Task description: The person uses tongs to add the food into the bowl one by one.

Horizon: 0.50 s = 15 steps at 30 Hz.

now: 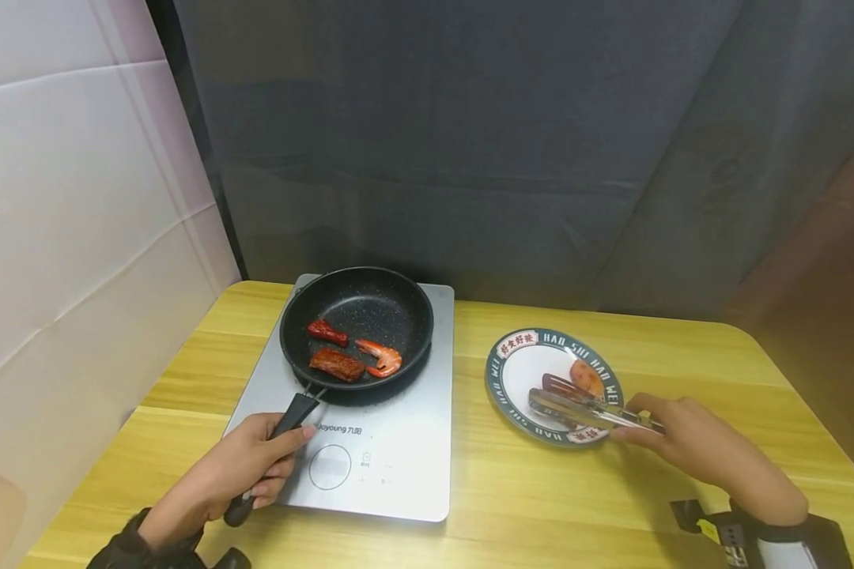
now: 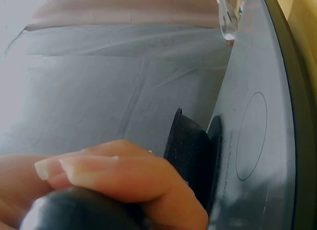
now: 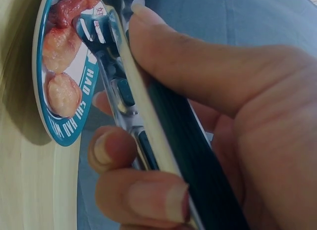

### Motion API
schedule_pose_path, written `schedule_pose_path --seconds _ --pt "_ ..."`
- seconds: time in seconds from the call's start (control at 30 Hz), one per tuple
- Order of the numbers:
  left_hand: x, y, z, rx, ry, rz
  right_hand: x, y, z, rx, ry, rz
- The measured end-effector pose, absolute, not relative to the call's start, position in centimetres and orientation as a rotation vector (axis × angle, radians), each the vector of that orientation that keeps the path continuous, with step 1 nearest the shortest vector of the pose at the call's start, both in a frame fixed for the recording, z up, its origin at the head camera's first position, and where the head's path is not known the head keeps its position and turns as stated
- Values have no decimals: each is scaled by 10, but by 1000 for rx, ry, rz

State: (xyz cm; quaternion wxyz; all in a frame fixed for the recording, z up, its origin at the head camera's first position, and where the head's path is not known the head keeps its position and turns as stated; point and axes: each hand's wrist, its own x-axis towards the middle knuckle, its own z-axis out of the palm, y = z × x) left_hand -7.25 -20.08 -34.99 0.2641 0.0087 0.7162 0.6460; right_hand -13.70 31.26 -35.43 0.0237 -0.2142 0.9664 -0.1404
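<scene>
My left hand grips the handle of a black frying pan. In the pan lie a red drumstick, a browned slab of meat and an orange shrimp. On the right, my right hand holds metal tongs between thumb and fingers, their dark slotted ends over a round plate with a green lettered rim. The right wrist view shows a reddish meat piece and two paler brown pieces on the plate, close by the tongs' ends.
Under the pan is a silver induction cooker with a round dial mark. It stands on a yellow wood-grain table. Behind the table hangs a dark grey cloth, and a white cloth covers the left side.
</scene>
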Motion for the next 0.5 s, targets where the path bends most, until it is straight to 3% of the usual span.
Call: schedule_pose_path --seconds 0.5 --pt "-73 -201 -351 17 1939 1747 -137 310 -352 -698 3051 -331"
